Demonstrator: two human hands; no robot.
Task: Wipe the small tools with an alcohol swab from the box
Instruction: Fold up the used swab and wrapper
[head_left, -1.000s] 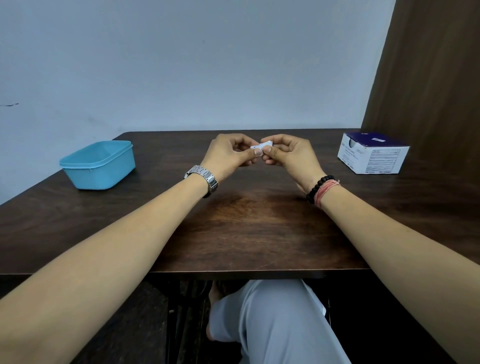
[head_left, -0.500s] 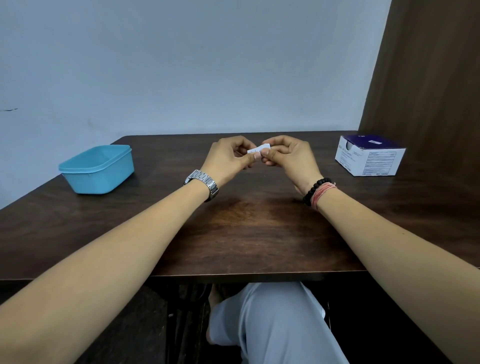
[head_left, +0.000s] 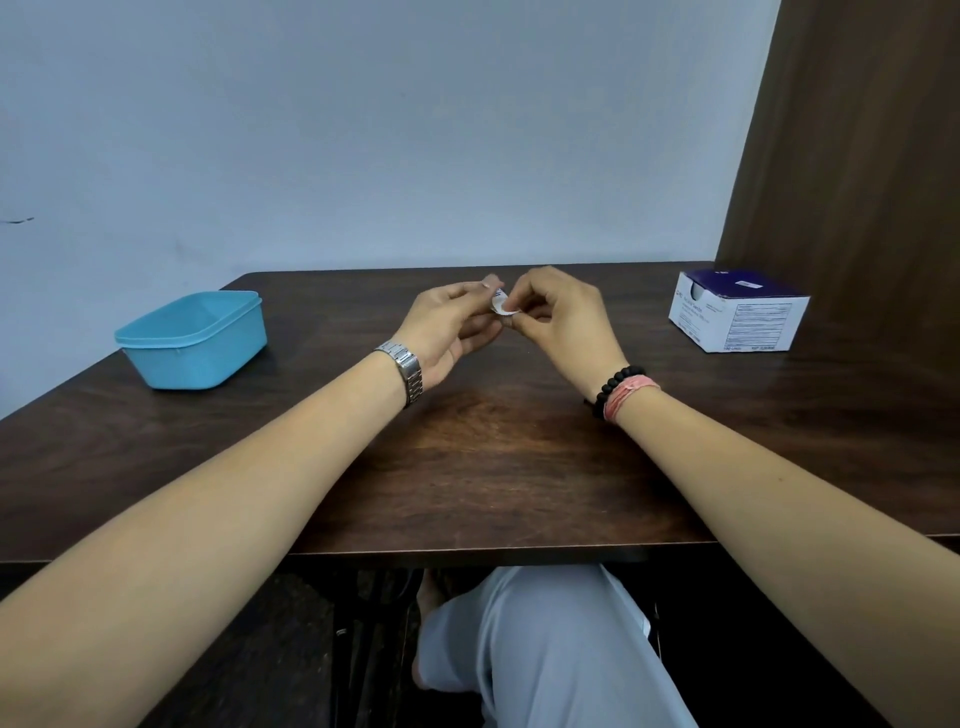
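Head view takes in a dark wooden table (head_left: 467, 467) against a pale wall. A blue tub (head_left: 192, 340) stands far left, and the swab box (head_left: 737, 312) stands far right with its opening turned toward the middle; both are well apart from the hands. No small tools show on the bare wood. They may lie inside the tub, whose interior cannot be seen from here.

Above the table's far middle, the left hand (head_left: 447, 327) and right hand (head_left: 561, 319) meet around a small white swab packet (head_left: 501, 304). Each hand's thumb and forefinger pinch one side of it and the other fingers curl loosely. The packet looks bent or partly torn open, though it is too small to be sure.

The risks look modest. A hard tear could fling the swab onto the table and soil it. A weak pinch could let the packet slip. A long delay would let the alcohol dry before any tool is reached.
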